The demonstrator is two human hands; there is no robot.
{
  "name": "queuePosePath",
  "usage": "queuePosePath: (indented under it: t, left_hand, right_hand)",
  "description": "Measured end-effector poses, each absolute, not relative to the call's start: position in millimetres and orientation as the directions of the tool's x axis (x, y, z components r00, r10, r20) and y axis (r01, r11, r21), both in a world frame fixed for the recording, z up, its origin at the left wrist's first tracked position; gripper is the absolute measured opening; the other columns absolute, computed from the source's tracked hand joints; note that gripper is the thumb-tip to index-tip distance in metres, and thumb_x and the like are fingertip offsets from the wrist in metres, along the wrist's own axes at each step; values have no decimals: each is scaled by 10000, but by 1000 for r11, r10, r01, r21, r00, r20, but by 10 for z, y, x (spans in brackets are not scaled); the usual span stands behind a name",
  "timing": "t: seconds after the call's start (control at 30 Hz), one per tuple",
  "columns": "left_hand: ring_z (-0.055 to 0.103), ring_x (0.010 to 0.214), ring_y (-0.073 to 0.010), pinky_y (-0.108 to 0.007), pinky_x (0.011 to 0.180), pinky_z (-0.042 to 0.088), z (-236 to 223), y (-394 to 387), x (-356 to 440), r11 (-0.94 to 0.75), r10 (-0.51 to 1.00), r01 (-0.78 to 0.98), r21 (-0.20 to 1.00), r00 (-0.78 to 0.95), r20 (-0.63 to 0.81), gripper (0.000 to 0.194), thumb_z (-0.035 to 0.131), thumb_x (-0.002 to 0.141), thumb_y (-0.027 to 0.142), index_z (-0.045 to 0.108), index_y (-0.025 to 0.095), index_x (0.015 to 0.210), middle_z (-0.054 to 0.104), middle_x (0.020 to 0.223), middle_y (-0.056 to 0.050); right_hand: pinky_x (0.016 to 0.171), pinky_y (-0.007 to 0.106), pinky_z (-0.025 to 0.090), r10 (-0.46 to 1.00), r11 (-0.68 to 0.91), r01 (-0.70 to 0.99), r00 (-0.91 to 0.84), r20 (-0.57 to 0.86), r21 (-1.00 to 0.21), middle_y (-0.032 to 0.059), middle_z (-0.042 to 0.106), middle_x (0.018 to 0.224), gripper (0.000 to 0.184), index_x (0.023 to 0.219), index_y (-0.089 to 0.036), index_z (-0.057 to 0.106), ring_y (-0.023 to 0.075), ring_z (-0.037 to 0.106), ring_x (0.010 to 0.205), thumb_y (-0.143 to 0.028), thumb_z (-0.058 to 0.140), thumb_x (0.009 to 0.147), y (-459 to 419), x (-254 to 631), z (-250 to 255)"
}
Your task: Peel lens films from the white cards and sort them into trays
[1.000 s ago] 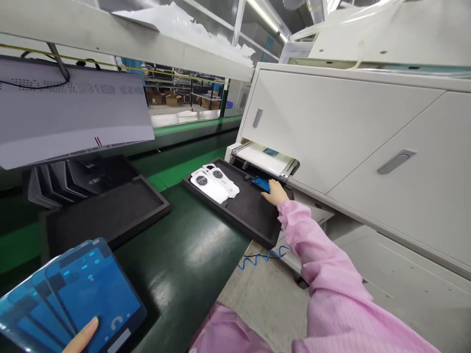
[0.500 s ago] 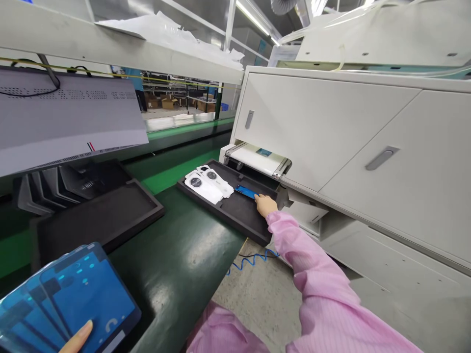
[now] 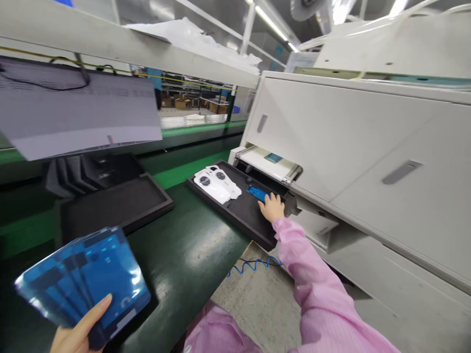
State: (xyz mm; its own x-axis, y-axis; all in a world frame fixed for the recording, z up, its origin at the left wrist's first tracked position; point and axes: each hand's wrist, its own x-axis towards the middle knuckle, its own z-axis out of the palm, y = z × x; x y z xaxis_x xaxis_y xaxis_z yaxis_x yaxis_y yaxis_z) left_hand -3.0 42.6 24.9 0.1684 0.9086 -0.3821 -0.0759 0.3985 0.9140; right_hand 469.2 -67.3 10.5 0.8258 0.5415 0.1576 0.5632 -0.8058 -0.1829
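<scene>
My left hand (image 3: 83, 326) grips a fanned stack of thin blue film-covered, phone-shaped panels (image 3: 106, 274) at the lower left, thumb on top and the other fingers hidden under it. Farther off, my right hand (image 3: 273, 208) is over a black foam tray (image 3: 239, 215) with its fingers spread. Its fingertips are at the near end of a single narrow blue panel (image 3: 257, 191) lying in the tray; whether they press on it I cannot tell. Left of that panel, white phone-shaped pieces with round dark camera rings (image 3: 215, 190) overlap one another in the same tray.
A second black tray (image 3: 114, 203) with upright dark dividers stands on the green bench (image 3: 184, 235) at left. Beyond the right hand, a short white conveyor (image 3: 265, 164) carrying a bluish piece juts from a white cabinet (image 3: 331, 132). A blue coiled hose (image 3: 253, 265) hangs below the bench edge.
My right hand's fingers have spread from a pinch at the blue panel's end. The fanned panels in my left hand have come further into view as the camera turned left.
</scene>
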Motion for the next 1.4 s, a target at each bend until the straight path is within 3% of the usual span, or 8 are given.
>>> queuePosePath:
  t: [0.13, 0.17, 0.33, 0.77, 0.97, 1.07, 1.23, 1.4]
  left_hand:
    - [701, 788, -295, -377, 690, 610, 293, 270, 37, 505, 862, -223, 834, 192, -470, 569, 825, 500, 274, 676, 252, 1049, 754, 838, -14]
    - [705, 748, -284, -365, 670, 606, 288, 239, 45, 510, 858, -262, 820, 223, -462, 586, 826, 500, 248, 665, 205, 1062, 754, 816, -39]
    - [697, 790, -263, -341, 715, 570, 214, 160, 10, 478, 868, -347, 807, 325, -375, 554, 794, 568, 199, 632, 140, 1095, 743, 877, -89]
    - [679, 896, -267, -360, 801, 557, 200, 273, -159, 401, 915, -488, 776, 252, -315, 580, 749, 627, 135, 586, 150, 1183, 726, 985, -91]
    - [707, 713, -240, -295, 619, 608, 306, 333, -120, 460, 872, -386, 799, 31, -488, 628, 820, 510, 149, 631, 210, 1106, 754, 821, -12]
    - [709, 707, -224, -268, 620, 611, 345, 414, -109, 466, 877, -357, 810, 62, -477, 587, 811, 522, 150, 644, 263, 1073, 753, 840, 20]
    - [709, 724, -229, -303, 645, 615, 305, 437, -30, 518, 854, -299, 801, 124, -506, 498, 739, 592, 84, 647, 257, 1050, 751, 852, 15]
    - [707, 658, -232, -349, 643, 611, 169, 473, 82, 538, 841, -306, 785, 131, -525, 449, 680, 616, 37, 640, 169, 1043, 748, 778, -30]
  right_hand:
    - [1010, 373, 393, 813, -467, 797, 557, 169, -384, 122, 529, 1292, 424, 1284, -161, 449, 211, 486, 1206, -325, 449, 893, -603, 3801, 280]
    - [979, 386, 422, 877, -216, 745, 432, 210, -631, 122, 571, 1237, 441, 1277, -172, 457, 218, 540, 1144, -347, 485, 873, -544, 3505, 301]
    - [783, 361, 528, 982, 76, 36, -174, 69, -996, 81, 593, 1179, 621, 1272, -252, 447, 204, 629, 956, -375, 690, 713, -50, 2036, 245]
    - [818, 370, 506, 976, -49, -247, -216, 6, -968, 19, 686, 907, 296, 961, -201, 613, 181, 645, 834, -358, 689, 722, 485, 1569, -113]
    - [975, 389, 417, 936, 342, 387, -56, 348, -856, 100, 546, 1240, 551, 1252, -203, 461, 223, 512, 1152, -442, 600, 775, 625, 2261, -12]
    - [1059, 499, 267, 800, -126, 835, 405, 442, -536, 217, 435, 1329, 612, 1283, -84, 424, 315, 332, 1295, -408, 590, 791, 518, 3057, -22]
    - [970, 642, 262, 709, -541, 778, 626, 323, -319, 291, 428, 1306, 594, 1214, -15, 480, 457, 276, 1287, -359, 637, 755, 196, 3673, -225]
    - [1053, 509, 273, 757, -25, 896, 306, 577, -443, 214, 355, 1389, 571, 1359, -98, 294, 287, 268, 1345, -405, 405, 890, -166, 2850, -334]
